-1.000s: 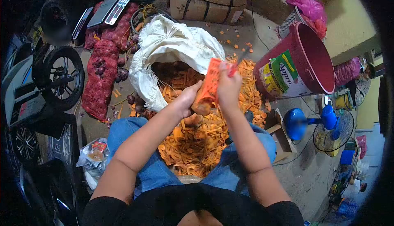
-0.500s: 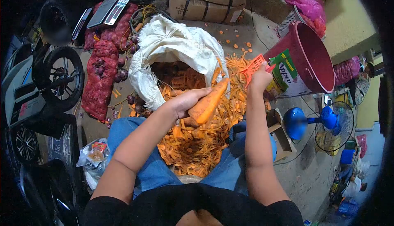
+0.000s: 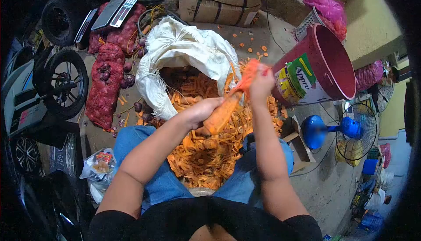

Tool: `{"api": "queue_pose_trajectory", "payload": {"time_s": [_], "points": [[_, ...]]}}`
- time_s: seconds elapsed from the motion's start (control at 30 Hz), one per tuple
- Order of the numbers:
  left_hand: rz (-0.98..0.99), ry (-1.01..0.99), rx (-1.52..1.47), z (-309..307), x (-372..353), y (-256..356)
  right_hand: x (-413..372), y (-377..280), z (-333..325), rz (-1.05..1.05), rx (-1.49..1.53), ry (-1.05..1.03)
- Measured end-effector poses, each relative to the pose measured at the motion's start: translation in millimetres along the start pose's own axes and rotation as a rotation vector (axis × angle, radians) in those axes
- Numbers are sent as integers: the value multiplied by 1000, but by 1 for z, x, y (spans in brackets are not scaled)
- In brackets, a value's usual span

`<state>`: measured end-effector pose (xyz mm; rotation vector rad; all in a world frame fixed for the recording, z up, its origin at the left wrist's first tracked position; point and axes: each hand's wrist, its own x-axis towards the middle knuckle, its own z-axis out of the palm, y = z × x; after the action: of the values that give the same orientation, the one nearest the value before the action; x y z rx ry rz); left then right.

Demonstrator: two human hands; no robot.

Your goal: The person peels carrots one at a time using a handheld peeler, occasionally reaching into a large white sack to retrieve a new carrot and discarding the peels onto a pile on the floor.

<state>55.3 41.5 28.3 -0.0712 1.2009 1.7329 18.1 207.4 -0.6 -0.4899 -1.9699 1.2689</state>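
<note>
Fingers of the left hand point(image 3: 205, 111) grip a thick carrot point(image 3: 220, 116) above a heap of orange peelings point(image 3: 206, 155), while the right hand point(image 3: 262, 85), closed around a blurred orange peeler point(image 3: 248, 76), works at the carrot's far end, beside an open white sack point(image 3: 188, 44).

Orange carrot point(image 3: 222, 115) slants; blurred red-orange peeler point(image 3: 249, 77) meets its far end.

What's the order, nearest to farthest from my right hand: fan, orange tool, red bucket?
1. Orange tool, held in your right hand.
2. Red bucket, just to its right.
3. Fan, farther right, lower in view.
</note>
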Motion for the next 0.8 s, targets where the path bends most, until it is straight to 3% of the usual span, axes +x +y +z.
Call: {"api": "queue_pose_trajectory", "payload": {"time_s": [0.13,0.2,0.23,0.3,0.37,0.47,0.53,0.63,0.7,0.77,0.8], "points": [[-48,-23,6,-1,-5,-3,40,19,-25,144,-125,222],[-65,-17,-32,-3,-3,-1,38,2,-30,377,132,186],[-69,18,-103,-10,6,-5,31,-12,-27,375,132,184],[-71,56,-177,-14,11,-5,5,-36,-13,337,397,22],[-48,109,-277,-10,12,1,-20,-40,-6,186,219,-221],[9,117,-293,-19,28,-11,-45,-45,3,112,336,-311],[35,155,-270,-19,28,-11,-49,-42,5,-13,187,-260],[132,42,-201,-14,24,-9,-29,-22,1,102,58,-241],[-49,-40,48,-3,7,-6,8,3,-6,113,24,13],[-92,-133,14,-3,2,-13,42,51,-20,142,-272,209],[-65,-126,-8,-1,-1,-13,42,42,-24,146,-271,212]]}}
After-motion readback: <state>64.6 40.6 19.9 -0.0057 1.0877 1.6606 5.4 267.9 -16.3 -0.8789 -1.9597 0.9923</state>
